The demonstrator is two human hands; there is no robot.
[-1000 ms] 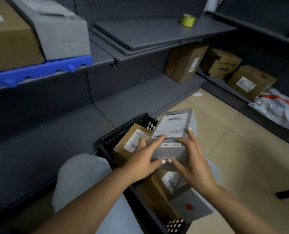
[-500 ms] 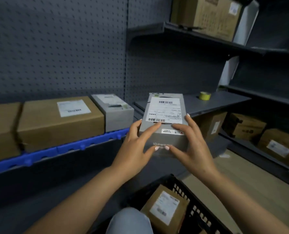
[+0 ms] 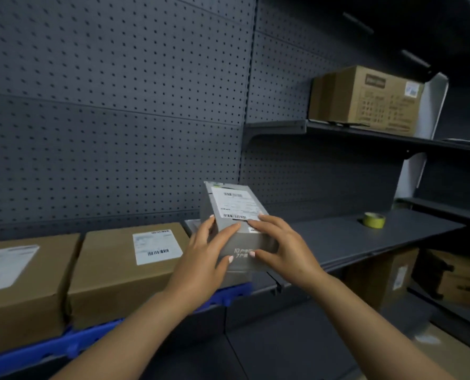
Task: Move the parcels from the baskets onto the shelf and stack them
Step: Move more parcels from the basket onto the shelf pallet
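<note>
Grey parcel (image 3: 236,215), white barcode label on top: gripped between both hands above the right end of the blue tray (image 3: 63,344), over another grey box barely visible beneath; whether they touch cannot be told. Left hand (image 3: 203,259): fingers closed on the parcel's left side. Right hand (image 3: 286,248): fingers spread over its top and front face. Two brown cartons (image 3: 124,270), labelled, side by side on the tray. Yellow tape roll (image 3: 374,220): right shelf (image 3: 365,239), near its back edge.

Left hand (image 3: 201,259) and right hand (image 3: 286,248) gripping a grey labelled parcel (image 3: 236,215) above the shelf (image 3: 365,237), brown cartons (image 3: 124,267) to its left, yellow tape roll (image 3: 374,219) to the right
</note>
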